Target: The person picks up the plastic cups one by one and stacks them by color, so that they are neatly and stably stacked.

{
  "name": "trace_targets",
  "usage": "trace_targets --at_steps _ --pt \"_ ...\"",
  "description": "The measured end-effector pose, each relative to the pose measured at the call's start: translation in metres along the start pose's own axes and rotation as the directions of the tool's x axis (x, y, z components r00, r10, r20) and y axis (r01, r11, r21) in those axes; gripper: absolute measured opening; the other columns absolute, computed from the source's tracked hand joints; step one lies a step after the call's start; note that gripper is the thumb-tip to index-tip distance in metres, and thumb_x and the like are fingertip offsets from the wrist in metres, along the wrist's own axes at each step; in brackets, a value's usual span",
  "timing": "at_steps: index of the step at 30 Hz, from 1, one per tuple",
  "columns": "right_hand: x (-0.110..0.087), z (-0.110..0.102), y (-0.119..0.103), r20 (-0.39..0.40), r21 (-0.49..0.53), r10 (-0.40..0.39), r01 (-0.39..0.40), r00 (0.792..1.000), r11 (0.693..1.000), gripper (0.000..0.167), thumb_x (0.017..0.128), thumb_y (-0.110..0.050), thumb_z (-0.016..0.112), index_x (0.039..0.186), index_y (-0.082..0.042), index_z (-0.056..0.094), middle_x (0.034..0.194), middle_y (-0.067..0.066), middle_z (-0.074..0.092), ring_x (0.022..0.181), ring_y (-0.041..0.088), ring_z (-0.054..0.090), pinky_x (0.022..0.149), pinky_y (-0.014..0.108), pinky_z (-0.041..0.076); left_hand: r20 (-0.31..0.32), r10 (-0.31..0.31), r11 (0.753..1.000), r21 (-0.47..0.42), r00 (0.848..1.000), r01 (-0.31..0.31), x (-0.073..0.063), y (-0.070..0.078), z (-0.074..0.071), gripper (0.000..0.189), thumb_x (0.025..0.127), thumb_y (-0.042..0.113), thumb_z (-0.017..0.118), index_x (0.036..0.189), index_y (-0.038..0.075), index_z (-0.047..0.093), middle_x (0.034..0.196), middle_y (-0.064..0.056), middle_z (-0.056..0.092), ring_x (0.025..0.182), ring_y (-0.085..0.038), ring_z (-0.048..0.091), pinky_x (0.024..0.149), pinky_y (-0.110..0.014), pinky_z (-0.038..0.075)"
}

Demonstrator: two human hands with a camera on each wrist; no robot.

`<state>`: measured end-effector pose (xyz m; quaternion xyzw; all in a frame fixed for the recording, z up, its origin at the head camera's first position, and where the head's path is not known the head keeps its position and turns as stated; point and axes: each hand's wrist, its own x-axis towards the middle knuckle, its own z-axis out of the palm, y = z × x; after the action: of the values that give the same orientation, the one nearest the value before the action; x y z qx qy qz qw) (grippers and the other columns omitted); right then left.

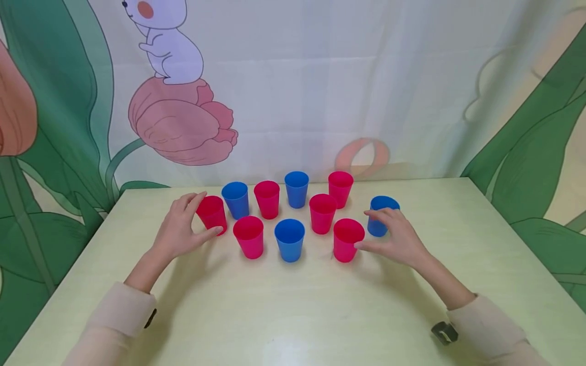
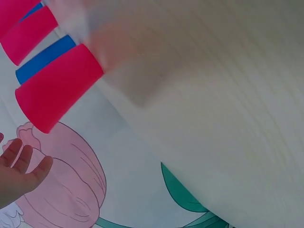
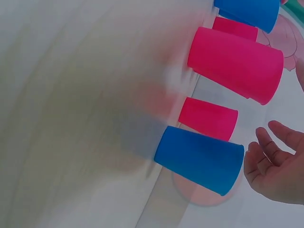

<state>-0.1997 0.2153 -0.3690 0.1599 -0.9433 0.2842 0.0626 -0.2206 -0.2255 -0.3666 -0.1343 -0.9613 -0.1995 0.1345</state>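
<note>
Several pink-red and blue plastic cups stand mouth up in loose rows on the table. My left hand (image 1: pixel 179 230), thumb and fingers apart, is beside the leftmost red cup (image 1: pixel 212 213). The left wrist view has those fingers (image 2: pixel 23 167) short of the nearest red cup (image 2: pixel 59 88). On the other side my right hand (image 1: pixel 397 238) hovers by the rightmost blue cup (image 1: pixel 376 227), partly covering it. Its thumb overlaps the edge of the front right red cup (image 1: pixel 345 243); contact is unclear. In the right wrist view the fingers (image 3: pixel 273 149) are spread beside a blue cup (image 3: pixel 202 159).
A front blue cup (image 1: pixel 290 244) and a front red cup (image 1: pixel 249 239) stand between the hands. More cups, such as a blue one (image 1: pixel 296 190), line the back. The pale table (image 1: pixel 284 315) ends at a printed curtain (image 1: pixel 297 101).
</note>
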Motion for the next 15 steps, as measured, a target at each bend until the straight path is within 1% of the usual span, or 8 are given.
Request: trace_targets --at_steps 4,7,10,15 --pt "0.002 0.005 -0.001 0.019 0.055 0.018 -0.019 1.000 0.998 0.076 0.068 -0.042 0.077 0.128 -0.006 0.049 0.124 0.017 0.049 0.114 0.034 0.041 0.081 0.052 0.046 0.060 -0.105 0.991 -0.075 0.993 0.110 0.008 -0.007 -0.002 0.087 0.073 0.034 0.073 0.141 0.005 0.027 0.138 -0.024 0.028 0.124 -0.042 0.027 0.086 -0.062 0.038" --pt "0.004 0.008 -0.003 0.035 0.077 0.030 -0.033 0.999 0.996 0.077 0.067 -0.041 0.078 0.129 -0.005 0.048 0.124 0.017 0.049 0.112 0.034 0.045 0.079 0.050 0.047 0.093 -0.155 0.977 -0.130 0.983 0.167 0.012 -0.013 -0.003 0.088 0.075 0.035 0.072 0.142 0.005 0.024 0.140 -0.025 0.025 0.126 -0.043 0.025 0.087 -0.062 0.037" --pt "0.004 0.011 -0.005 0.050 0.086 0.036 -0.040 0.998 0.996 0.078 0.067 -0.040 0.078 0.129 -0.005 0.047 0.123 0.018 0.049 0.109 0.034 0.047 0.077 0.048 0.049 0.125 -0.181 0.967 -0.159 0.976 0.199 0.016 -0.018 -0.002 0.088 0.076 0.036 0.071 0.143 0.004 0.022 0.139 -0.025 0.026 0.125 -0.043 0.025 0.088 -0.062 0.036" --pt "0.006 0.015 -0.005 0.072 0.111 0.046 -0.054 0.996 0.992 0.078 0.066 -0.039 0.079 0.129 -0.006 0.047 0.121 0.017 0.051 0.106 0.035 0.050 0.075 0.044 0.051 0.178 -0.201 0.953 -0.191 0.963 0.234 0.022 -0.023 0.001 0.087 0.078 0.037 0.069 0.142 0.002 0.022 0.137 -0.025 0.030 0.123 -0.044 0.029 0.088 -0.059 0.039"
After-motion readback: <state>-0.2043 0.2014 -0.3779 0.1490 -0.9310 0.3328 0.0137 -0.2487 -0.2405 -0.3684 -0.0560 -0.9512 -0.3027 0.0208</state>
